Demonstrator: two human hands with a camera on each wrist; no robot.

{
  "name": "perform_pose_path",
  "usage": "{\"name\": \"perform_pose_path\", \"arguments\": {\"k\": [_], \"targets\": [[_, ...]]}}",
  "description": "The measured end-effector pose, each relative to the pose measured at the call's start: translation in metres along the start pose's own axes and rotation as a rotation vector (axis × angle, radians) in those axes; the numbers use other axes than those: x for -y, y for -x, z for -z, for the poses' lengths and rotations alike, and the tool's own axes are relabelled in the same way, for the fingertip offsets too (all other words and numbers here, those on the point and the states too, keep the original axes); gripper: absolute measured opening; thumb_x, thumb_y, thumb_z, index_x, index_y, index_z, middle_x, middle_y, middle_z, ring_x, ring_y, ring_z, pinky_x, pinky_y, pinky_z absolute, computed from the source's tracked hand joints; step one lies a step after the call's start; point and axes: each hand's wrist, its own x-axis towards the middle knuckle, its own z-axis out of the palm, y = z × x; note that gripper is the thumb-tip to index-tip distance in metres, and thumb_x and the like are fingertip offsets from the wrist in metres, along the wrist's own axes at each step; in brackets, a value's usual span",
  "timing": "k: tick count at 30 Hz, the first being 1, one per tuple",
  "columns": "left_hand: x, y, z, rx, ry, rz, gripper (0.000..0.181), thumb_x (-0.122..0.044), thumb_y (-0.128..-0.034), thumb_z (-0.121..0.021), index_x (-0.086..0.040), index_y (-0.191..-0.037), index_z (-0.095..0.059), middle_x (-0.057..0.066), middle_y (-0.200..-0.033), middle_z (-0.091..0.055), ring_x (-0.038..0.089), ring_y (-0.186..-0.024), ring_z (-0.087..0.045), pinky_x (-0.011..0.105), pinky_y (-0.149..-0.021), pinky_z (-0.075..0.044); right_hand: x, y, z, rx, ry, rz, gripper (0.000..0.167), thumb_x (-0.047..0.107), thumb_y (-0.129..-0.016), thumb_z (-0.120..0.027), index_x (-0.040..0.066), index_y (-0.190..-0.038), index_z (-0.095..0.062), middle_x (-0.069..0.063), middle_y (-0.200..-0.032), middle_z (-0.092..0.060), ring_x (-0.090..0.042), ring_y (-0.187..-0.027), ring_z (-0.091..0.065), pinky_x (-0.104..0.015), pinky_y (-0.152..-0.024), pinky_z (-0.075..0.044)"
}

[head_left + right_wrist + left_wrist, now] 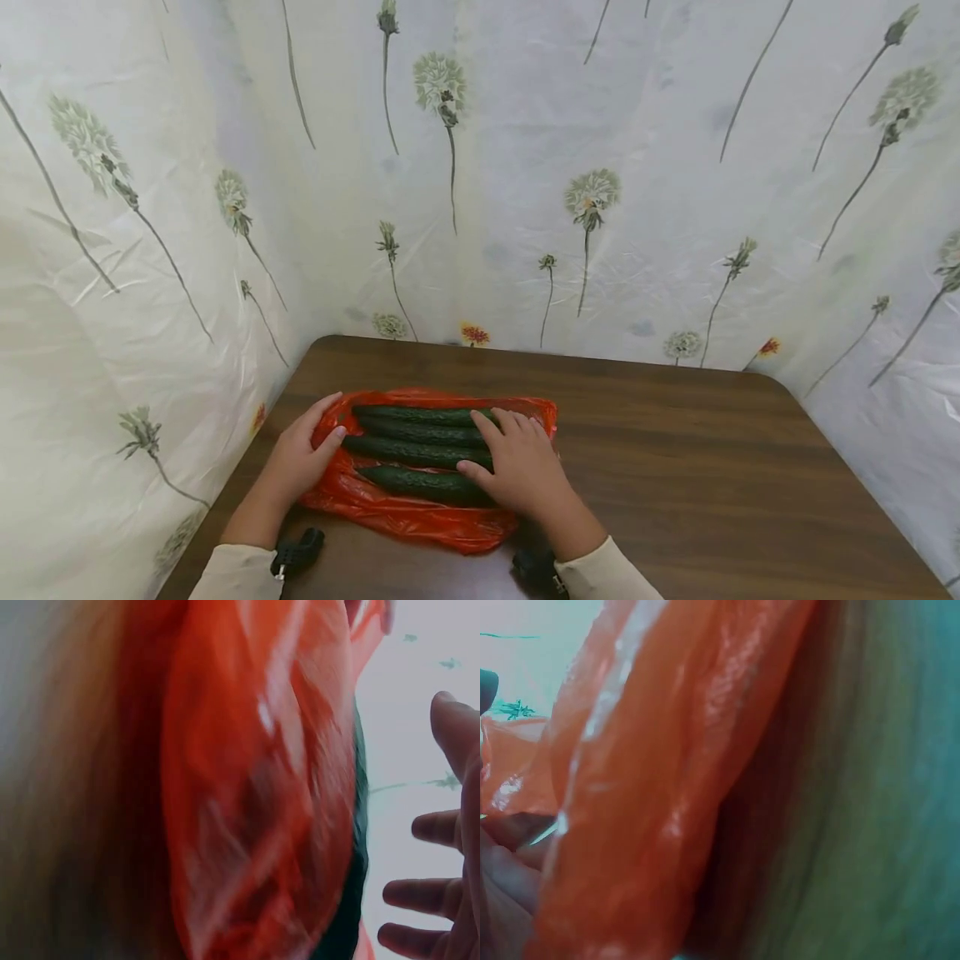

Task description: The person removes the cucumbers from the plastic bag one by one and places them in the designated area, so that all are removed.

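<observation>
Several dark green cucumbers [412, 452] lie side by side on an orange-red plastic bag [405, 518] in the head view, with the bag's film bunched around them. My left hand [298, 458] rests at the bag's left end, thumb and fingers apart. Over the cucumbers' right ends is my right hand [525, 467], its fingers spread. Close up in the left wrist view, the bag [637, 810] hides most of the left hand [510, 881]. In the right wrist view the right hand's fingers [427, 896] are extended above the bag [255, 787].
The brown wooden table [675, 467] extends to the right of the bag. A pale curtain [510, 167] printed with dandelions hangs behind the table and along its sides. Dark wrist devices [300, 550] sit under both wrists.
</observation>
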Motion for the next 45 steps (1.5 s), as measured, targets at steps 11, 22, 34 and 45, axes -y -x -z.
{"name": "perform_pose_path", "arguments": {"k": [11,22,34,45], "targets": [[-0.003,0.003,0.0,-0.034,0.091,0.083,0.06,-0.034,-0.1068,-0.061,-0.017,-0.16,-0.039,0.024,-0.153,-0.052,0.047,-0.136,-0.053,0.069,-0.111,-0.043,0.025,-0.005,-0.006,0.058,-0.017,0.029,0.079,0.072,-0.099,-0.05,0.026,-0.162,-0.04,-0.009,-0.158,-0.049,-0.038,-0.142,-0.048,-0.065,-0.115,-0.04],[-0.001,0.0,-0.002,-0.058,0.07,0.095,0.06,-0.024,-0.1045,-0.065,-0.016,-0.159,-0.041,0.026,-0.151,-0.053,0.049,-0.134,-0.055,0.07,-0.109,-0.043,0.034,-0.006,-0.01,0.079,0.019,0.01,0.079,0.072,-0.095,-0.058,0.028,-0.159,-0.044,-0.008,-0.154,-0.052,-0.037,-0.139,-0.051,-0.063,-0.107,-0.048],[-0.003,0.001,-0.001,-0.04,0.08,0.12,0.06,-0.027,-0.1056,-0.063,-0.018,-0.16,-0.039,0.026,-0.153,-0.051,0.049,-0.136,-0.053,0.071,-0.11,-0.042,0.046,-0.006,-0.016,0.098,0.006,0.034,0.077,0.072,-0.093,-0.062,0.031,-0.157,-0.048,-0.006,-0.153,-0.053,-0.033,-0.136,-0.052,-0.061,-0.105,-0.049],[-0.004,0.002,-0.001,-0.033,0.09,0.117,0.059,-0.029,-0.1062,-0.062,-0.021,-0.16,-0.039,0.024,-0.155,-0.05,0.047,-0.137,-0.052,0.07,-0.11,-0.042,0.061,-0.003,-0.02,0.114,0.036,0.055,0.076,0.073,-0.088,-0.068,0.033,-0.151,-0.053,-0.006,-0.151,-0.051,-0.032,-0.136,-0.048,-0.059,-0.106,-0.044]]}}
